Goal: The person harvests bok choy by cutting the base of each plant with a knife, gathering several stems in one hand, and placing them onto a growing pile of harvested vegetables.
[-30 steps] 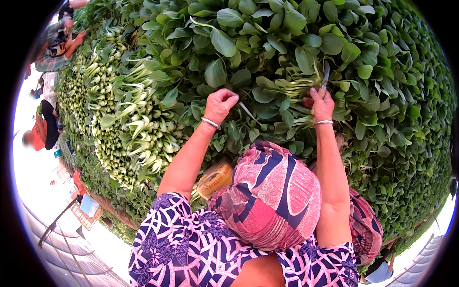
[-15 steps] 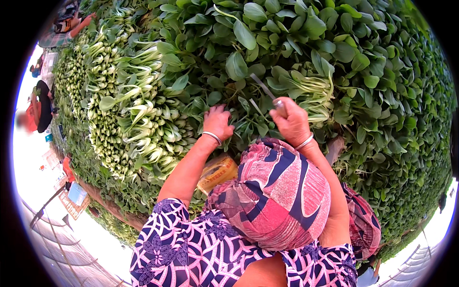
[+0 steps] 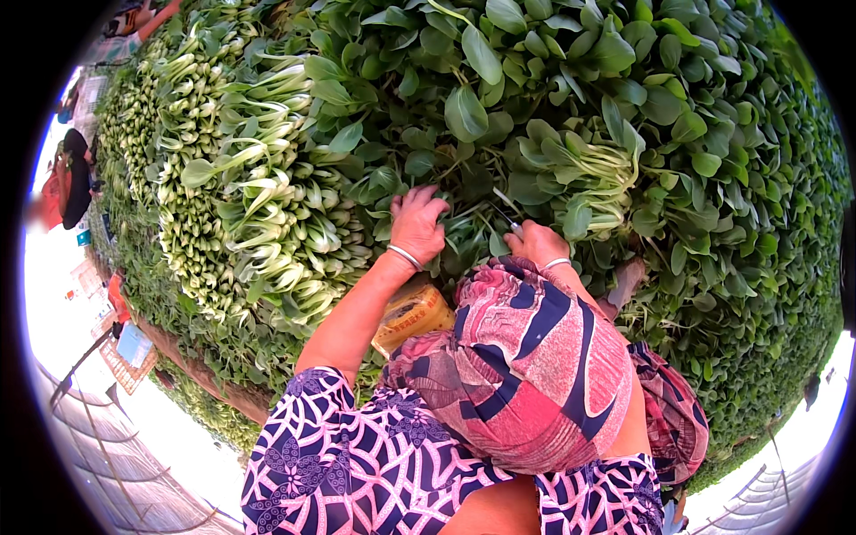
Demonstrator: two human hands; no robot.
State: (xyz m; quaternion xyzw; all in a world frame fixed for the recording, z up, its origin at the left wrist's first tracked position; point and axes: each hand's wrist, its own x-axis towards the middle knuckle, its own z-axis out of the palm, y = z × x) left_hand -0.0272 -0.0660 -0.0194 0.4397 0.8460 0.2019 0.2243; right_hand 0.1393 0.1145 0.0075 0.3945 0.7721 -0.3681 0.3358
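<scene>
My right hand (image 3: 542,243) is closed round the handle of a knife (image 3: 508,217). Its thin blade points forward and left, low among the green stems. Just left of it, my left hand (image 3: 417,223) has its fingers curled down into the leafy bok choy plants (image 3: 464,227). What those fingers hold is hidden. Beside the right hand, a bunch of cut bok choy (image 3: 602,178) lies on the leaves with its pale stems toward me. Rows of cut bok choy (image 3: 276,201) with white bases are stacked left of my left hand.
Dense standing greens (image 3: 731,169) fill the right side and the far part. A yellow printed pack (image 3: 415,316) lies between my left forearm and my patterned-cloth knee (image 3: 544,374). Other people (image 3: 67,183) are at the far left, beside a blue-and-orange crate (image 3: 132,352).
My right hand has come down and nearer, bringing the knife low into the stems. My left hand has shifted slightly right, fingers more curled. The whole view has moved a little.
</scene>
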